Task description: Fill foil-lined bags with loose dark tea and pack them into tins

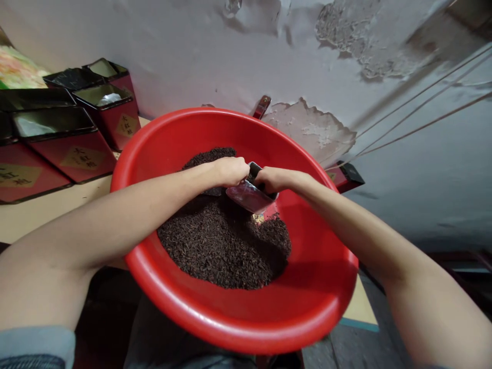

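Note:
Loose dark tea leaves (226, 246) lie heaped in a big red plastic basin (315, 297). Over the heap, a rectangular tin (248, 197) is held tilted, its dark opening partly covered by my hands. My right hand (271, 179) is closed over the tin's right rim, with fingers partly inside. At the opposite edge, my left hand (232, 171) is closed on the rim, its fingertips partly hidden. A dark flat edge (213, 192) shows below my left wrist; what it belongs to is hidden.
Several open red and black tins (82, 156) with yellow diamond labels stand left on a pale tabletop (88, 200). Another tin (346, 177) is behind the basin's right side. Cords (415, 123) stretch in front of a peeling wall (184, 56).

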{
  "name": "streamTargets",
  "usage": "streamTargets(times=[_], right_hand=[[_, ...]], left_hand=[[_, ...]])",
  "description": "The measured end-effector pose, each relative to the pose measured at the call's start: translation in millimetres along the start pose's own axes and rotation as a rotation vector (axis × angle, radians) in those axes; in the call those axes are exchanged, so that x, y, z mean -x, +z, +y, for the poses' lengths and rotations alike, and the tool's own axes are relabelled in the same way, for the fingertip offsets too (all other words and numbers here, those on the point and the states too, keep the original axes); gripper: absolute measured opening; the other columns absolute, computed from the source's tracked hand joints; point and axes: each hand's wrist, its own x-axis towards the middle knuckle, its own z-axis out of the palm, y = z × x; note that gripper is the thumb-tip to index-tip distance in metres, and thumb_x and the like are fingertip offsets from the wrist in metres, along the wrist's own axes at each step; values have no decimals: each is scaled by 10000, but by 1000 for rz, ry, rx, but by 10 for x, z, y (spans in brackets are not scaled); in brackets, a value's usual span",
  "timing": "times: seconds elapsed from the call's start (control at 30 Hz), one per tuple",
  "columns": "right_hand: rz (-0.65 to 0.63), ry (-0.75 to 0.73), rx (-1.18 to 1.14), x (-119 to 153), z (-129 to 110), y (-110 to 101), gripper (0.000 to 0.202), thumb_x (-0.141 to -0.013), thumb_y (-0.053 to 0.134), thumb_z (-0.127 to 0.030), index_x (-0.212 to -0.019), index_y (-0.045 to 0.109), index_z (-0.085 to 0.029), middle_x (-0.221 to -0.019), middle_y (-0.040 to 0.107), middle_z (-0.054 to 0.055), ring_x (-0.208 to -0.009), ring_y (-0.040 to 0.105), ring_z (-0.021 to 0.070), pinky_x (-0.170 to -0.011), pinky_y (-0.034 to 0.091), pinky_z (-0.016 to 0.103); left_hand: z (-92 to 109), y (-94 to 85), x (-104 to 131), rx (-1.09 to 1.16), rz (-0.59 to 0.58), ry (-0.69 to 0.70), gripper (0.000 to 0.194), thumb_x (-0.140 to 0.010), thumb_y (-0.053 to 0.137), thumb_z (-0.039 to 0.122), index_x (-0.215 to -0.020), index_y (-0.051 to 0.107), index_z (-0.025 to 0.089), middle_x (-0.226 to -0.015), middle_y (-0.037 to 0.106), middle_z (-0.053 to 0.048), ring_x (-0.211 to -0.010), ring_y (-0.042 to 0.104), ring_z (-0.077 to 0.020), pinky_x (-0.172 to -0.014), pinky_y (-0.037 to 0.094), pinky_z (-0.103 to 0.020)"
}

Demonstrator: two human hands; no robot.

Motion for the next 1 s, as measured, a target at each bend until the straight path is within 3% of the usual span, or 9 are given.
streamTargets(times=[0.1,0.2,0.33,0.47,0.6,0.73,0.8,0.93,1.0], right_hand=[[192,-36,-21,76,-8,75,271,-757,531,2,-833,747,-143,-851,748,53,-732,562,152,-686,445,262],[206,-102,-92,230,18,82,307,-754,579,-18,-932,787,-157,-928,784,49,-783,639,164,-770,503,277],[345,-192,-131,261,17,-1,347,-812,615,-72,-1060,818,-207,-1155,799,77,-1006,715,203,-943,535,325],[253,-223,-21,44,-63,-57,397,-762,544,20,-979,826,-154,-1095,807,107,-905,702,177,-870,522,290],[224,-160,42,-78,-102,-158,453,-741,586,43,-1054,837,-168,-1062,819,82,-879,694,168,-831,504,268],[141,-118,7,-18,-94,-299,451,-748,638,39,-1109,835,-148,-1059,823,89,-903,710,178,-843,504,265],[77,-83,-12,30,-86,-321,379,-757,672,12,-1045,841,-166,-1010,822,64,-875,705,177,-828,510,266],[29,-37,70,82,-80,-234,342,-733,576,79,-826,799,-162,-849,771,44,-735,614,156,-707,478,262],[39,-74,63,97,-73,-183,338,-720,605,72,-852,804,-169,-872,759,42,-759,611,155,-727,477,260]], left_hand=[[7,2,17,12,16,10,328,-946,574,108,-1139,838,139,-1065,814,-150,-861,728,-219,-667,444,-298],[-4,16,14,29,16,21,308,-927,591,107,-1088,849,156,-1020,823,-130,-820,725,-202,-643,438,-283],[-25,43,-14,-7,45,47,271,-921,616,109,-1059,845,147,-1001,825,-136,-796,723,-205,-640,434,-288],[-19,21,3,-34,20,48,301,-947,595,122,-1119,842,129,-1015,818,-158,-804,730,-223,-653,448,-305],[-3,-22,39,-11,6,24,316,-949,588,109,-1148,833,124,-1053,814,-155,-843,740,-224,-642,438,-305],[-16,-21,31,14,6,26,299,-934,593,98,-1100,839,134,-1038,818,-143,-818,730,-210,-626,425,-299],[-24,-7,16,44,7,27,295,-929,596,91,-1082,842,142,-1034,819,-140,-811,726,-206,-632,428,-296],[-26,29,-25,80,21,32,288,-939,599,90,-1092,841,127,-1047,816,-155,-853,733,-227,-662,444,-310],[-26,42,-43,73,27,28,287,-945,594,92,-1094,838,113,-1042,812,-165,-850,736,-240,-652,437,-319]])
